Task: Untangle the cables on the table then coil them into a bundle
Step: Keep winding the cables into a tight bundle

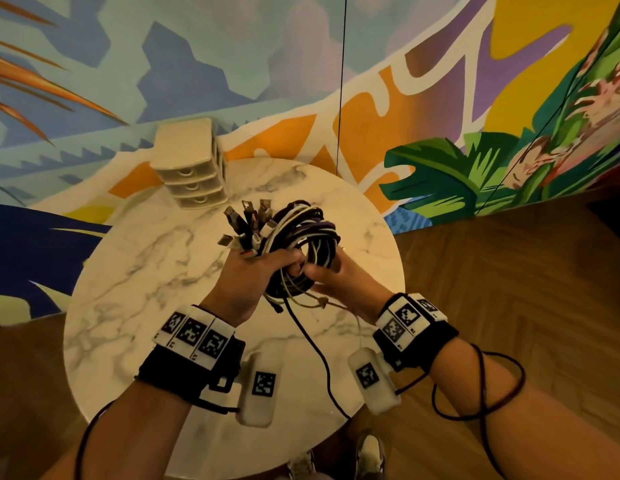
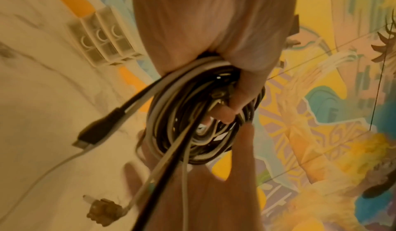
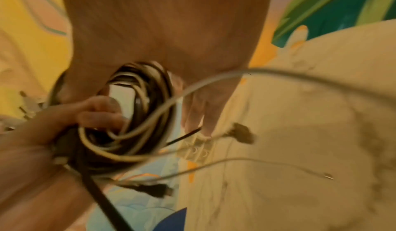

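Marble table [image 1: 135,258], hands gripping cable bundle [image 1: 303,233]

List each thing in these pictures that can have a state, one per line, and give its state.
cable bundle: coiled, held above the table, loose ends hanging.
left hand: grips the coil, plug ends sticking up past it.
right hand: fingers reach into the coil; grip unclear.
drawer unit: upright on the table, drawers closed.
table: round, marble-patterned, bearing the drawer unit.

The cables [image 1: 303,233] are wound into a thick black, white and purple coil, held up above the worktop [image 1: 135,258]. Their plug ends [image 1: 248,220] fan out beside the coil, while loose tails [image 1: 312,337] trail down toward the worktop.
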